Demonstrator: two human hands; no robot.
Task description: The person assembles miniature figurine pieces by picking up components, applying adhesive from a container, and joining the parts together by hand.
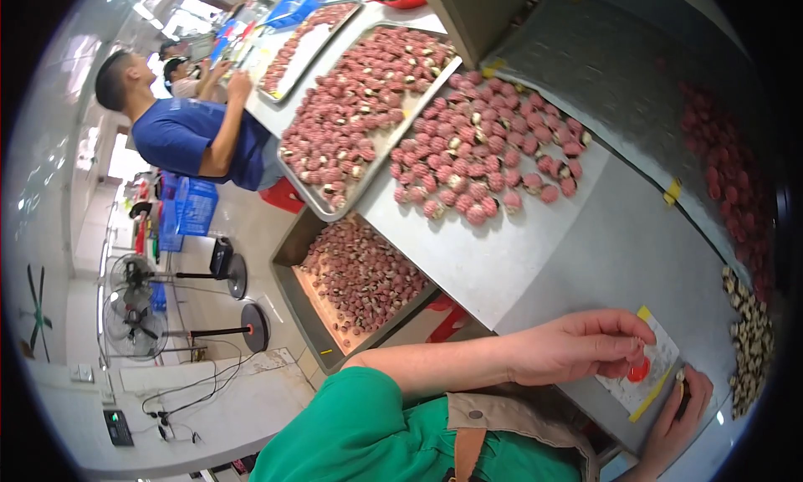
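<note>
Green sleeve [335, 423] cloth lies closest, bunched at the lower edge beside a tan apron [493, 415]. From it a bare forearm reaches right to the left grip [577, 348], whose thumb and fingertips are drawn together just above a small red disc [639, 370]; whether anything is caught between them I cannot tell. The right grip [684, 408], near the lower right, has its thumb and fingers closed around a small dark-and-pale piece [683, 397]. Between and beneath the two is a white sheet [662, 348] with yellow edges, lying on the grey metal desk [468, 256].

Farther up the desk, ridged pink pieces [493, 147] are spread loosely. Beside them a large metal tray [378, 137] carries many more, with a second tray [305, 51] of them beyond. Below the desk's left edge stands a deep box [294, 313], also holding pink pieces. To the right, a dark surface [619, 72] carries deep red pieces [736, 189], and black-and-cream pieces [747, 344] are heaped near its lower end.

Across the room, a co-worker in a blue shirt [180, 135] is at the far trays, and standing fans [134, 315] are on the left.
</note>
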